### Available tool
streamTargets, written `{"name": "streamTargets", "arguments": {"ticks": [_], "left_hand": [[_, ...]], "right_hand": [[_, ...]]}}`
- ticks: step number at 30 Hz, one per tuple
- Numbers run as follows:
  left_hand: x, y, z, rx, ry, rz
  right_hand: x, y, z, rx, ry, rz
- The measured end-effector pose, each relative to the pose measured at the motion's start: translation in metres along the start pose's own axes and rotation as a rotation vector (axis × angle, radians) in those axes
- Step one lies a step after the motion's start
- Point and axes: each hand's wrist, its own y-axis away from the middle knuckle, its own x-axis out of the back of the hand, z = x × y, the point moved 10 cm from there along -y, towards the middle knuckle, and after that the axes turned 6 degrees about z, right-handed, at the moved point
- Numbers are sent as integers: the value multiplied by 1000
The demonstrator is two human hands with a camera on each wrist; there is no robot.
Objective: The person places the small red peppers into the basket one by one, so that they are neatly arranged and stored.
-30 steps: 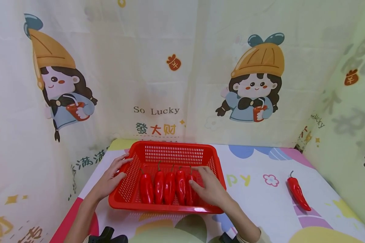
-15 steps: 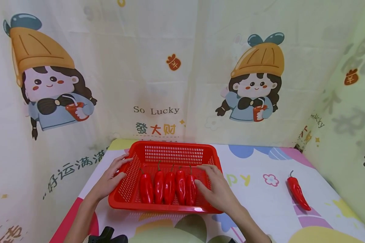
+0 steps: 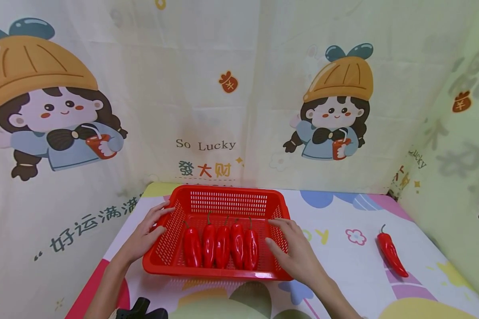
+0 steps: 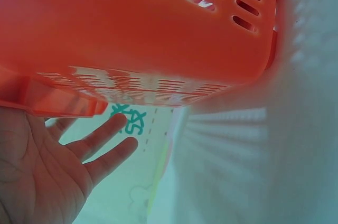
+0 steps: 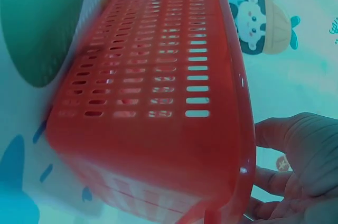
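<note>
A red plastic basket (image 3: 219, 273) with slotted walls stands on the table. Several red chili peppers (image 3: 222, 248) lie side by side inside it, stems pointing away from me. My left hand (image 3: 144, 232) rests at the basket's left rim; in the left wrist view its fingers (image 4: 108, 163) are spread and extended. Over the right rim is my right hand (image 3: 297, 252), its fingers loosely bent above the basket's inside, holding nothing. In the right wrist view, this hand (image 5: 306, 166) appears beside the rim, and whether it touches is unclear. Another chili pepper (image 3: 391, 254) lies apart on the table, far right.
The table (image 3: 343, 279) has a colourful printed cover. Behind it hangs a pale printed curtain (image 3: 259, 110), which continues along both sides. A dark device (image 3: 141, 308) shows at the bottom edge, near my left forearm.
My right hand has moved right, from above the rightmost pepper in the basket to the right rim. The left hand and the peppers have stayed put.
</note>
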Motion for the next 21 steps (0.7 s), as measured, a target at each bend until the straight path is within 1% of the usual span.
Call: {"name": "streamTargets", "arguments": {"ticks": [10,14,18,21], "left_hand": [[-1,0,1,14,-2,4],[0,0,1,11,-3,4],[0,0,1,22,-3,5],[1,0,2,24,-3,4]], "right_hand": [[12,4,11,-30,10,37],[18,6,13,6,18,67],[24,6,14,46,27,94],[27,7,19,41,40,100]]}}
